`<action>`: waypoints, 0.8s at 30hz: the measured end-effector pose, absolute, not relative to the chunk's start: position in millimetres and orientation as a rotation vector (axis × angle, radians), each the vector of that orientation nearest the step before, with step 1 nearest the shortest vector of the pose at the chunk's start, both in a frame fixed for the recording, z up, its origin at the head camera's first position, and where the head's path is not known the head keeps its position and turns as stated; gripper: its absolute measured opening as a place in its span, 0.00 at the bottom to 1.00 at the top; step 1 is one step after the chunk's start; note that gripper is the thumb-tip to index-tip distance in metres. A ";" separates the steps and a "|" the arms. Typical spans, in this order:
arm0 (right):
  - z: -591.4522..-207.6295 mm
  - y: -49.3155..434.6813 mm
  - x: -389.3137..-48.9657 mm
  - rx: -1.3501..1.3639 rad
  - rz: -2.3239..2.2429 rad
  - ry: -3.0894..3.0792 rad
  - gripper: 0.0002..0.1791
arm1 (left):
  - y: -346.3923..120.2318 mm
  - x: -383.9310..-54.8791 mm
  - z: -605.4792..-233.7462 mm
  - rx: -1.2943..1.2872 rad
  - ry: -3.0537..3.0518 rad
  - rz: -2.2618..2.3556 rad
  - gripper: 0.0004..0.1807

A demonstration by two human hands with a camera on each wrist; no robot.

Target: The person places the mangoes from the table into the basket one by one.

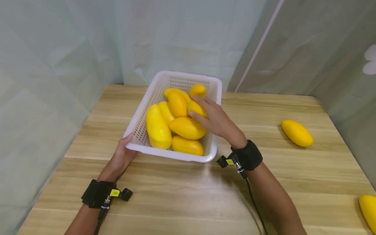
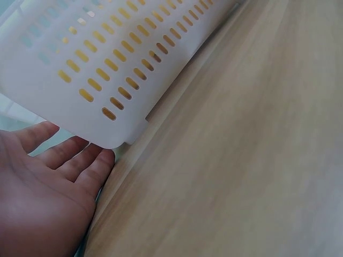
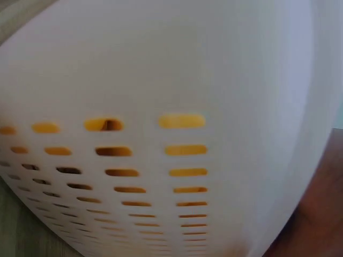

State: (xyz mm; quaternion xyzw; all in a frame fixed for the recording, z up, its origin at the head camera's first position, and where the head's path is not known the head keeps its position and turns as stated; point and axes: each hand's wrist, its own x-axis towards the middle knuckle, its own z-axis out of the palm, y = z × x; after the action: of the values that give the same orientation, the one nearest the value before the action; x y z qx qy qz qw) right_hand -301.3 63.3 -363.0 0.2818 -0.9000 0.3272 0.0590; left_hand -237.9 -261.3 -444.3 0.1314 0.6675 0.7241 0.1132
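Note:
A white slotted plastic basket [image 1: 141, 149] holds several yellow mangoes [image 1: 159, 127]. My left hand [image 1: 121, 156] holds the basket's near left corner, thumb over the rim. In the left wrist view, the fingers of that hand [image 2: 59, 182] reach round the corner of the basket [image 2: 80, 115]. Inside the basket, my right hand [image 1: 215, 119] grips a mango [image 1: 196, 107] near the right wall, thumb and fingers on either side of it. The basket wall [image 3: 107, 69] fills most of the right wrist view and hides the fingers; yellow shows through its slots.
One mango [image 1: 297, 133] lies on the wooden table [image 1: 176, 202] to the right of the basket. Another mango [image 1: 368, 210] is cut off at the lower right edge of the head view. Pale curtains [image 1: 188, 36] hang behind the table.

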 end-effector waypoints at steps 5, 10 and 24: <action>-361.2 62.7 -304.9 0.837 1.006 -2.760 0.33 | -264.0 -240.8 -446.0 0.408 1.960 2.122 0.28; -358.8 64.1 -306.5 0.842 1.038 -2.724 0.32 | -266.6 -242.6 -445.9 0.438 1.934 2.138 0.28; -350.8 75.3 -300.6 0.820 1.031 -2.721 0.34 | -267.6 -246.6 -444.6 0.423 1.958 2.114 0.28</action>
State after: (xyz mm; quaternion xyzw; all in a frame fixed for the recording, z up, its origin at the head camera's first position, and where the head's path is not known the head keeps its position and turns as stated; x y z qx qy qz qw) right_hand -300.6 75.3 -350.8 0.2708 -0.8985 0.3403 0.0592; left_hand -246.6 -267.6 -444.6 0.1442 0.6678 0.7212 0.1146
